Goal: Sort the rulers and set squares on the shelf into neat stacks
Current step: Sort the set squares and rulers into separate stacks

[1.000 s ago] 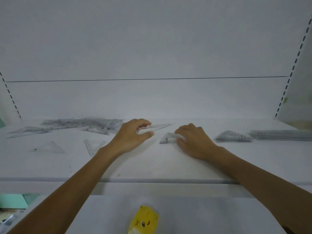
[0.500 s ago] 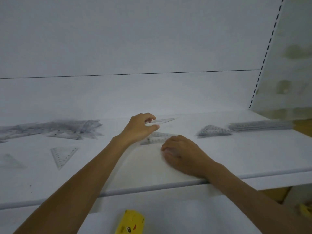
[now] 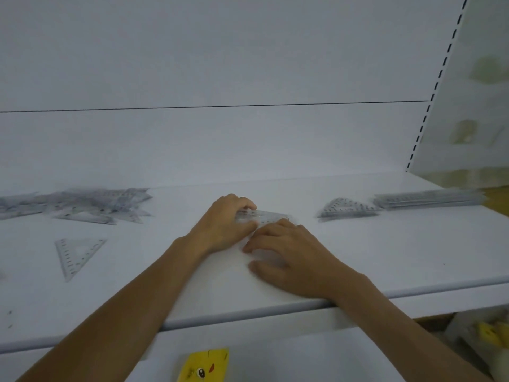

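My left hand pinches a clear set square at the middle of the white shelf, lowered onto another one beneath it. My right hand lies palm down just in front, its fingertips touching those set squares. A stack of set squares sits to the right, and a stack of rulers lies beyond it. A loose heap of clear rulers and set squares spreads over the back left. One single set square lies apart at the left front.
The shelf's front edge runs under my right wrist. A slotted upright and a side panel close the right end. A yellow cartoon-face item lies on the lower shelf, with more yellow items at the lower right.
My left hand has lowered its set square onto the one on the shelf. My right hand has drawn back slightly towards the front edge. The view has shifted to the right.
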`<control>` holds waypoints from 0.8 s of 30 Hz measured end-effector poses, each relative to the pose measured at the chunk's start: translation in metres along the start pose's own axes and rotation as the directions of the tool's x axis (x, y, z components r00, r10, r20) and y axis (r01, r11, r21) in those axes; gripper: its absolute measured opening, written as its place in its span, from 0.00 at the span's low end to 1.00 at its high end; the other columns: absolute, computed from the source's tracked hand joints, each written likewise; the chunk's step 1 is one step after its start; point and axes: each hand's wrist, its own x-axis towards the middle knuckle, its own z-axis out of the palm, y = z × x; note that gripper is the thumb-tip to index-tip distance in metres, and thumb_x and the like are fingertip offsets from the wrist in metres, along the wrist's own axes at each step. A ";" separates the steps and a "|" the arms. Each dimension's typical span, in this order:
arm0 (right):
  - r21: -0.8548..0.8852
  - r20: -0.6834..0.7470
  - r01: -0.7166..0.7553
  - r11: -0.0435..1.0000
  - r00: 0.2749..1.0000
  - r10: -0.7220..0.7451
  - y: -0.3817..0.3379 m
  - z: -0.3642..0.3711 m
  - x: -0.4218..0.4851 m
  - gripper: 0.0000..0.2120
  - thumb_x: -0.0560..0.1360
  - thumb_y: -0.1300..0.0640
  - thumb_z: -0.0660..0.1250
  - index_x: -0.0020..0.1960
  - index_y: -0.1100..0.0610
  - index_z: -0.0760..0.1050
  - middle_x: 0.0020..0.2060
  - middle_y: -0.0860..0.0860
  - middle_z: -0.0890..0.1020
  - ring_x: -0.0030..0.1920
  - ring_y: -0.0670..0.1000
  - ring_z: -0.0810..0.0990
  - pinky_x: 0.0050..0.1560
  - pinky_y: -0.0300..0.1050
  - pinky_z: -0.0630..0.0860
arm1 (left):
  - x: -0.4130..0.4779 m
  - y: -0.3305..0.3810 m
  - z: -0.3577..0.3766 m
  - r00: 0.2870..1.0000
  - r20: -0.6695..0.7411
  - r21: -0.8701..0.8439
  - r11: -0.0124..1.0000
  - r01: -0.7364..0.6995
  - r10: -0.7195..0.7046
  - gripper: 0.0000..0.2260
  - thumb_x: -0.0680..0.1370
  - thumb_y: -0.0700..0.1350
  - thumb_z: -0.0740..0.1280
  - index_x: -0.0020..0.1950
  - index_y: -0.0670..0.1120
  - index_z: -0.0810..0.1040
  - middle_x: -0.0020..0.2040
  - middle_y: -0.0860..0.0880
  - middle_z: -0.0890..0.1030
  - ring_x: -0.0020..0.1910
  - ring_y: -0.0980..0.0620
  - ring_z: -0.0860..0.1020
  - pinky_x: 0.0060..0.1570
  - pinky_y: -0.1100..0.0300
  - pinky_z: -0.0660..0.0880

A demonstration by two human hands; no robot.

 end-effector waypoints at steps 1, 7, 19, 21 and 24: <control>0.002 -0.004 0.002 1.000 1.000 -0.002 0.000 0.000 0.000 0.15 0.74 0.44 0.62 0.59 0.45 0.75 0.60 0.41 0.75 0.58 0.48 0.69 0.57 0.42 0.62 | 0.000 0.000 0.000 1.000 -0.001 -0.005 1.000 -0.004 0.004 0.17 0.70 0.53 0.66 0.56 0.50 0.77 0.54 0.51 0.76 0.54 0.55 0.73 0.53 0.64 0.67; 0.024 -0.021 0.015 1.000 1.000 -0.014 0.004 0.003 0.002 0.13 0.74 0.45 0.62 0.57 0.45 0.75 0.60 0.40 0.75 0.57 0.49 0.70 0.58 0.46 0.64 | 0.000 -0.002 0.001 0.999 -0.029 0.017 0.999 -0.039 0.039 0.20 0.68 0.57 0.64 0.57 0.51 0.77 0.54 0.54 0.74 0.55 0.58 0.70 0.54 0.66 0.64; -0.115 -0.066 0.103 0.988 0.992 -0.111 -0.007 -0.004 0.012 0.15 0.77 0.49 0.57 0.59 0.52 0.75 0.59 0.49 0.77 0.59 0.52 0.74 0.58 0.47 0.68 | -0.052 -0.004 -0.065 0.964 -0.233 0.203 0.963 0.179 -0.130 0.12 0.74 0.49 0.68 0.56 0.50 0.77 0.59 0.49 0.75 0.61 0.51 0.70 0.61 0.59 0.64; -0.115 -0.114 0.161 0.980 0.978 -0.174 -0.024 -0.005 0.028 0.15 0.78 0.51 0.57 0.60 0.53 0.74 0.58 0.50 0.78 0.57 0.53 0.75 0.55 0.47 0.70 | -0.090 -0.010 -0.092 0.935 -0.306 0.196 0.949 0.245 -0.178 0.10 0.74 0.49 0.69 0.54 0.52 0.78 0.58 0.50 0.76 0.60 0.51 0.71 0.57 0.61 0.64; 0.001 -0.148 0.196 0.981 0.970 -0.194 -0.059 -0.001 0.060 0.15 0.78 0.50 0.58 0.62 0.51 0.72 0.58 0.49 0.78 0.56 0.50 0.76 0.51 0.44 0.69 | -0.155 -0.022 -0.122 0.889 -0.376 0.246 0.897 0.368 -0.262 0.11 0.73 0.48 0.70 0.55 0.51 0.78 0.58 0.51 0.77 0.60 0.50 0.72 0.55 0.64 0.62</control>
